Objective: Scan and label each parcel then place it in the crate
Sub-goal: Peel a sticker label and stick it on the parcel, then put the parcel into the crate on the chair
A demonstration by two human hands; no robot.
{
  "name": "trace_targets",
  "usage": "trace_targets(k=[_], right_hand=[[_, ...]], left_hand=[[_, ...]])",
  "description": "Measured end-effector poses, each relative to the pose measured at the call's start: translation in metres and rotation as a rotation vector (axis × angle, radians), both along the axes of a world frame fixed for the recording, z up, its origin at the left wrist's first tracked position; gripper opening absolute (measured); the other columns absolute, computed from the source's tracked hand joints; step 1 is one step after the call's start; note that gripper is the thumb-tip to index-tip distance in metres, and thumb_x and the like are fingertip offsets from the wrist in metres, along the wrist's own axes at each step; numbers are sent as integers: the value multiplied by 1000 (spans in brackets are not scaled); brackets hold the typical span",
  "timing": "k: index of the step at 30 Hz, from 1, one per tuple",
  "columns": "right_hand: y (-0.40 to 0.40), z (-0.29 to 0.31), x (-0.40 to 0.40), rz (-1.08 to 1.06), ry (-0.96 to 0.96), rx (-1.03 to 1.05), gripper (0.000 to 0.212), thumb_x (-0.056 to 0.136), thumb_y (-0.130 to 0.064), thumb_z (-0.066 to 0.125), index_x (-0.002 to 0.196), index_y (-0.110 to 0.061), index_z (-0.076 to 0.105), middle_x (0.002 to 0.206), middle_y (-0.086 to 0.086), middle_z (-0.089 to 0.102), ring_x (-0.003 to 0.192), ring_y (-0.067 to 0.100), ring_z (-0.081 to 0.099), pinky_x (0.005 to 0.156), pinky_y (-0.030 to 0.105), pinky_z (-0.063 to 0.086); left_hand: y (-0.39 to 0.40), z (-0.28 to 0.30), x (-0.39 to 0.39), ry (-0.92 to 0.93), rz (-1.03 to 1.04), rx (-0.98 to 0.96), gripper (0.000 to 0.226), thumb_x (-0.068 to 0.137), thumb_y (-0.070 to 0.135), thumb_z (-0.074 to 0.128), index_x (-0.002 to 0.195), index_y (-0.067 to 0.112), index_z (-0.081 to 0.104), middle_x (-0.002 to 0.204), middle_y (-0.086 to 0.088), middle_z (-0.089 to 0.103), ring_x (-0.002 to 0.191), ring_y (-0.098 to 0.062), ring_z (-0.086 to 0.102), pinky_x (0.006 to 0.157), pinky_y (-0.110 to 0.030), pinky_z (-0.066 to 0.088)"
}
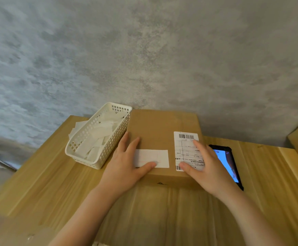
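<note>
Pressing the labels flat is the step you appear to be on, so take it slowly: your left hand [127,162] lies open on the parcel [162,139], thumb laid across the near edge of the small white label [151,158], and your right hand [206,167] lies open too, fingers spread over the printed shipping label [186,150] with its barcode at the far end. The parcel sits flat on the table [56,174], touching the white basket [98,135] of label backings on its left, with the black handheld scanner [228,162] just beside it on the right. Smooth each label from its middle outward so no air or crease is trapped, and rub the corners last. Keep the barcode free of wrinkles, since it likely has to be read again. Hold the parcel down with one palm while the other rubs, so it does not slide into the basket. No crate shows in this view, so find it before lifting.
</note>
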State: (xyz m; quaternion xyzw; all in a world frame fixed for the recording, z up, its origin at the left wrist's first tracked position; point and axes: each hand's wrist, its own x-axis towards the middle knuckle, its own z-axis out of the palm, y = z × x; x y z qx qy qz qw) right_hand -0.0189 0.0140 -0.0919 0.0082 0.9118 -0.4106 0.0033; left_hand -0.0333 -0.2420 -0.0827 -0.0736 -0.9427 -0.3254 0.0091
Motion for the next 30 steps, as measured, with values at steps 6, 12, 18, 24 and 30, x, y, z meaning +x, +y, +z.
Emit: trace_targets(k=[6, 12, 18, 24, 30], right_hand=[[-22, 41, 21, -30, 162, 38, 96, 66, -70, 59, 149, -34, 29, 141, -16, 36, 127, 4, 39, 93, 22, 35], [-105, 78, 39, 22, 274, 114, 94, 65, -73, 58, 147, -38, 28, 143, -14, 35, 128, 9, 39, 100, 34, 41], [-248, 87, 50, 175, 299, 105, 93, 69, -66, 66, 149, -40, 25, 153, -15, 26, 133, 8, 35, 99, 34, 40], [-400, 60, 51, 382, 257, 58, 92, 74, -61, 71, 148, -45, 19, 156, -19, 18, 139, 11, 28, 108, 40, 38], [-537, 34, 50, 621, 208, 21, 92, 73, -64, 67, 149, -44, 17, 155, -19, 17, 133, 8, 34, 102, 35, 45]], left_hand=[[-21, 25, 18, 129, -4, 67, 97, 72, 76, 56, 152, 31, 28, 164, 11, 5, 149, -15, 17, 118, -35, 23], [-105, 45, 50, 231, 65, 103, 100, 69, 79, 54, 152, 31, 28, 164, 11, 5, 149, -13, 14, 119, -36, 23], [-246, 55, 100, 273, 232, 94, 102, 67, 77, 56, 152, 30, 28, 163, 15, 4, 148, -12, 18, 117, -35, 27], [-381, 37, 161, 230, 454, 46, 100, 70, 74, 60, 153, 31, 24, 162, 20, -3, 149, -11, 12, 120, -37, 23], [-488, 16, 212, 142, 704, 83, 104, 63, 78, 55, 152, 37, 22, 159, 26, -13, 150, -13, 10, 119, -42, 27]])
